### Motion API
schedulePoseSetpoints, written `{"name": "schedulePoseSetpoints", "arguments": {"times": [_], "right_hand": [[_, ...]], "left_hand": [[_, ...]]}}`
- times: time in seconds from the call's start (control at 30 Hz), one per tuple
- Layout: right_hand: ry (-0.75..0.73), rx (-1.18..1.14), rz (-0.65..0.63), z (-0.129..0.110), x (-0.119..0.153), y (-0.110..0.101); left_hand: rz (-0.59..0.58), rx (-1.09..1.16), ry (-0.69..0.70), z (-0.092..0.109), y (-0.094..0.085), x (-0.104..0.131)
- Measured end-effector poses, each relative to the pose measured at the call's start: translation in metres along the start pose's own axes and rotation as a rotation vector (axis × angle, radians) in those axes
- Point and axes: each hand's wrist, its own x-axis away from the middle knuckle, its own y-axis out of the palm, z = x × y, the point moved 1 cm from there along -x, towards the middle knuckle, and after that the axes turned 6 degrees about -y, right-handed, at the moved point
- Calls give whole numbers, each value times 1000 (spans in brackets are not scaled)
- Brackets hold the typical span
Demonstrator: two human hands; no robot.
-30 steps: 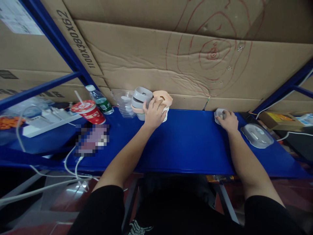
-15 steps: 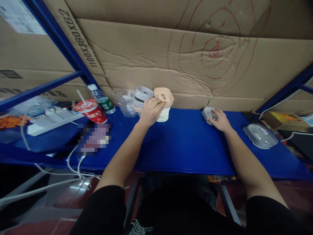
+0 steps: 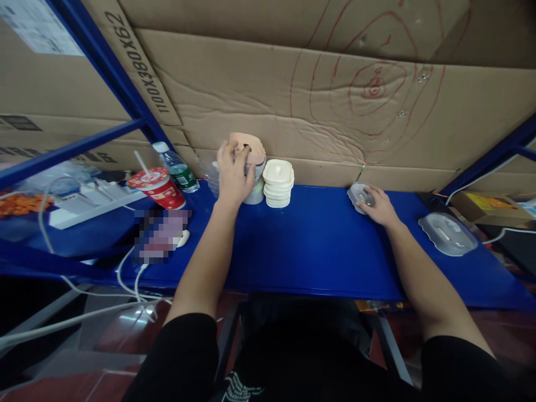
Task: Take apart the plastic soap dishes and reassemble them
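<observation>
My left hand (image 3: 235, 172) grips a peach-coloured plastic lid (image 3: 251, 146) by its left side and front edge. The lid, with a hole in its middle, is tilted over a stack of grey lids (image 3: 258, 169), which my hand partly hides. Right beside that stack stands a pile of several cream lids (image 3: 278, 177). Over on the right, my right hand (image 3: 380, 207) has its fingers curled on a small clear plastic lid (image 3: 358, 196) lying on the table. Behind my left hand, clear plastic containers (image 3: 211, 174) show in part.
On the blue table (image 3: 310, 245) a larger clear lid (image 3: 448, 234) lies at the right. To the left are a red paper cup (image 3: 161, 192) with a straw, a water bottle (image 3: 180, 170) and a white power strip (image 3: 94, 206) with cables. A cardboard wall (image 3: 251, 84) stands behind.
My left hand has carried the peach lid left, from above the cream pile to the grey stack, uncovering the top cream lid. My right hand stays on the small clear lid.
</observation>
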Motion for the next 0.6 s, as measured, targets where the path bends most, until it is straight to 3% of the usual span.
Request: {"name": "schedulePoseSetpoints", "arguments": {"times": [0.27, 0.6], "right_hand": [[-4, -6, 10, -1, 0, 0], [35, -64, 99, -5, 4, 3]], "left_hand": [[-4, -110, -137, 10, 3, 0], [-27, -107, -148, 16, 12, 6]]}}
